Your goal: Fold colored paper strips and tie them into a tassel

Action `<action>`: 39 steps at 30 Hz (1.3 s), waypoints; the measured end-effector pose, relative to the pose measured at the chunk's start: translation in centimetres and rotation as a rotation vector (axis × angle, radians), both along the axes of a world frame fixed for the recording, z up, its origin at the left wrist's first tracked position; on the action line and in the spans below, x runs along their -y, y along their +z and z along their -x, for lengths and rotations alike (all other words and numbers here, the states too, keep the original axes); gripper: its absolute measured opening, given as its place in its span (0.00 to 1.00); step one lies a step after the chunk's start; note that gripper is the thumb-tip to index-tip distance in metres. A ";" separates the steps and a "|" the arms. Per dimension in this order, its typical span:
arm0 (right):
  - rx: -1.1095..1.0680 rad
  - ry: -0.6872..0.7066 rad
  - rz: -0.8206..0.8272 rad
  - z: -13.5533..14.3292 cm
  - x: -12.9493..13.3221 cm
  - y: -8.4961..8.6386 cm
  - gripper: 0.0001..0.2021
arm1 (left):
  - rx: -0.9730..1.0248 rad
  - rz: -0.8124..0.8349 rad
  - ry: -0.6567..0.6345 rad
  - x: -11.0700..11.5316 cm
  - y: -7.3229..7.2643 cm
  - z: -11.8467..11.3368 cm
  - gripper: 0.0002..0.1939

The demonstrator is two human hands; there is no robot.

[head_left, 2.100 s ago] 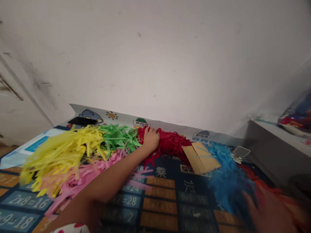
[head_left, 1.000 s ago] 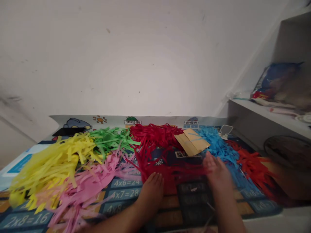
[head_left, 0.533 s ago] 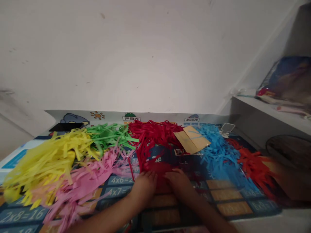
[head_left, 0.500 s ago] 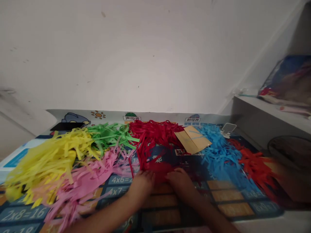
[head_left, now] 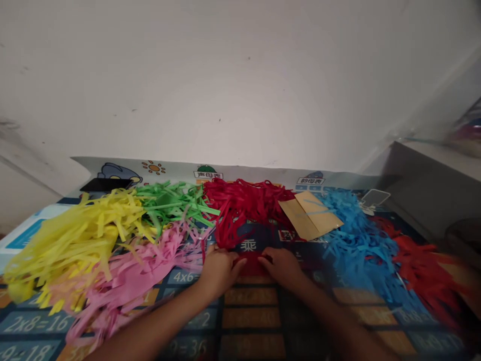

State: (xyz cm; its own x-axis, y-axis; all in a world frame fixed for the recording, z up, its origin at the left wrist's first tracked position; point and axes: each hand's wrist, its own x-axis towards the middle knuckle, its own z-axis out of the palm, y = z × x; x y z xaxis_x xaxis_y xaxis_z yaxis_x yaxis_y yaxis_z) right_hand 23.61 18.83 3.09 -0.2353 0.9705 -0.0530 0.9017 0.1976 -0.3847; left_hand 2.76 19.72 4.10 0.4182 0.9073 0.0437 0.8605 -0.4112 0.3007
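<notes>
A flat piece of dark red paper (head_left: pixel 251 265) lies at the middle of the table, between my two hands. My left hand (head_left: pixel 220 268) is closed on its left side, thumb toward the middle. My right hand (head_left: pixel 282 265) pinches its right side with curled fingers. Just beyond them, a heap of red paper strips (head_left: pixel 248 200) spreads out, and some strands trail down to my left hand. A folded brown paper piece (head_left: pixel 310 215) rests at the heap's right end.
Yellow strips (head_left: pixel 75 235), green strips (head_left: pixel 173 203) and pink strips (head_left: pixel 150 265) lie to the left. Blue strips (head_left: pixel 361 240) and orange-red strips (head_left: pixel 424 271) lie to the right. A black phone-like slab (head_left: pixel 107 184) is at back left. A wall (head_left: pixel 240 90) stands behind.
The view has shifted, so the grey shelf sits farther right. My hands stay at the red paper; the left thumb now stretches inward across it.
</notes>
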 end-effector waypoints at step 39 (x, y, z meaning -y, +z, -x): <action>-0.017 0.402 -0.185 -1.1 1.4 -0.8 0.12 | -0.148 -0.238 -0.401 0.5 0.3 -0.7 0.04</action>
State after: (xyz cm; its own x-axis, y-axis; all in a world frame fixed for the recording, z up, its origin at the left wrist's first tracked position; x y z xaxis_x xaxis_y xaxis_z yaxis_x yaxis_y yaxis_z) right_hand 24.74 17.40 2.30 -0.5955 0.7943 0.1203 0.7327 0.5984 -0.3241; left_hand 3.49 19.18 4.45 0.7499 0.6457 0.1439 0.6469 -0.7613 0.0442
